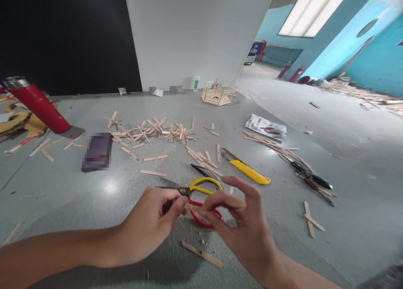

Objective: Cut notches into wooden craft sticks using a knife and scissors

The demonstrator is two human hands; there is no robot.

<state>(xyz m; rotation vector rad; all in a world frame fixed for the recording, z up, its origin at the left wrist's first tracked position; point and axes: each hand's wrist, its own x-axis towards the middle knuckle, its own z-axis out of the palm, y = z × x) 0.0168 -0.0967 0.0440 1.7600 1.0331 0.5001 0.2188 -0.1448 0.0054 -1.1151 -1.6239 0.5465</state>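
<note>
A short wooden craft stick (194, 208) spans the gap between my two hands. My left hand (154, 217) is closed, pinching its left end between thumb and curled fingers. At the other end, the thumb and index finger of my right hand (244, 217) pinch it, with the remaining fingers raised. Just behind and below lie scissors with one yellow and one red handle (206, 180), partly covered by both hands. Another craft stick (202, 254) rests on the grey surface nearer to me. A black pen (200, 170) and a yellow utility knife (250, 171) lie beyond the scissors.
Many loose craft sticks (154, 129) are scattered ahead. A hexagonal stick frame (218, 93) stands at the back. A red bottle (39, 106) and a blurred phone-like object (97, 151) are leftward; a white packet (266, 126) and black-handled tool (311, 174) are rightward.
</note>
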